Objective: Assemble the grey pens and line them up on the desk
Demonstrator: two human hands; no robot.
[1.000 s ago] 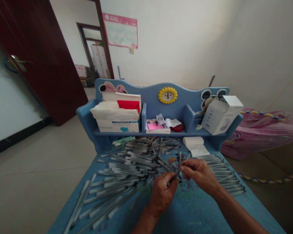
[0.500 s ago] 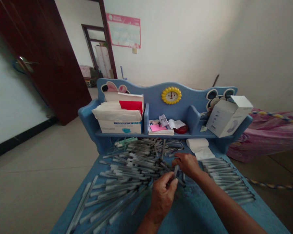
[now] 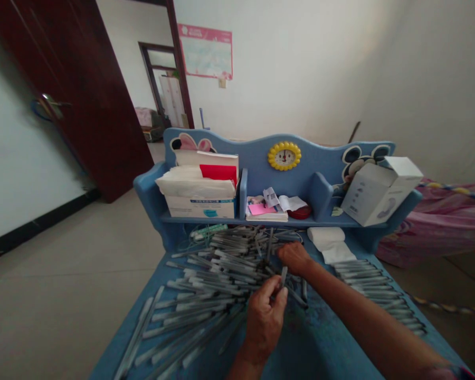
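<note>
Head view shows a loose pile of pens (image 3: pixel 211 303) spread over the blue table (image 3: pixel 320 343), and places here are told from that pile. At its right edge, toward the person, the left hand (image 3: pixel 267 311) has thumb and fingers pinched together around a slim grey pen (image 3: pixel 284 274), whose visible end sticks up past the fingertips. Farther back along the pile's right edge, the right hand (image 3: pixel 295 257) reaches in with fingers curled downward; whether it has hold of anything cannot be told. Another pen (image 3: pixel 297 297), dark at one end, lies by the pile's right side, just beyond the left hand's thumb. Well to the pile's right, past the right forearm, lies a row of pens (image 3: pixel 374 287); a paper roll (image 3: pixel 326 236) rests behind and right of the pile.
</note>
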